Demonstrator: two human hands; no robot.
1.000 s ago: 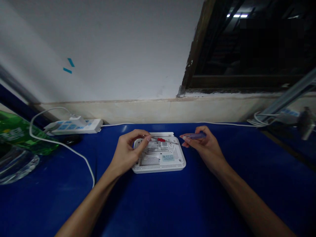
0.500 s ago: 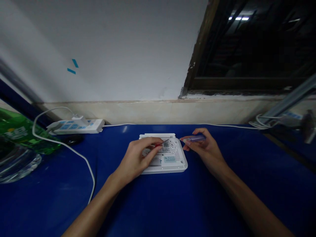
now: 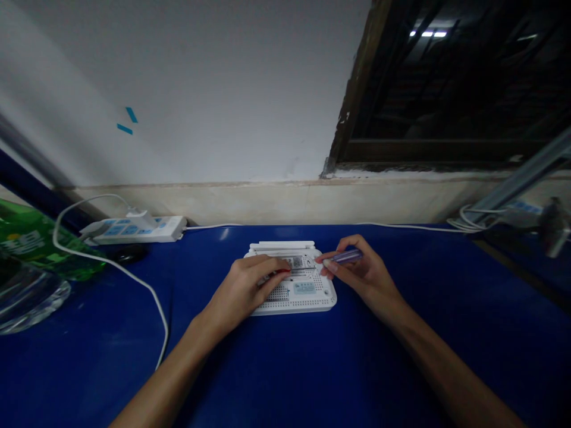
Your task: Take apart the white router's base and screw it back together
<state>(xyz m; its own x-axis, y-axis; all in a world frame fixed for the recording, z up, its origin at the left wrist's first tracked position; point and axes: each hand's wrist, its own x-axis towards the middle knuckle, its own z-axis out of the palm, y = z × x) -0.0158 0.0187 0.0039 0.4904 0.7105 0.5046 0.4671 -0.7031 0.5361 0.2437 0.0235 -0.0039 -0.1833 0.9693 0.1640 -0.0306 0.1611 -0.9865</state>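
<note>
- Nearest, at seven and five o'clock from the white device, both forearms run off the lower edge, cut short.
- At nine o'clock, the left hand (image 3: 250, 285) covers the device's left side; its grip is pinched on a red tool (image 3: 282, 271), mostly hidden by the fingers, a thin shaft showing towards three.
- At three o'clock, the right hand (image 3: 368, 273) has its grip closed around a purple handle (image 3: 348, 256); its tip is hard to make out, and whether the fingertips touch the device I cannot tell.
- Between them, the white device (image 3: 307, 302) lies flat on the blue worktop (image 3: 285, 368): rounded corners, rows of small holes, a pale blue label at its five o'clock, printed labelling above, too small to read.
- At nine o'clock, a green bottle (image 3: 27, 238) is cut off by the frame.
- Between nine and ten, farther back, a power strip (image 3: 172, 229) carries a white plug.
- Farthest, between one and two, a dark window (image 3: 446, 89) shows murky shapes and a bright light.
</note>
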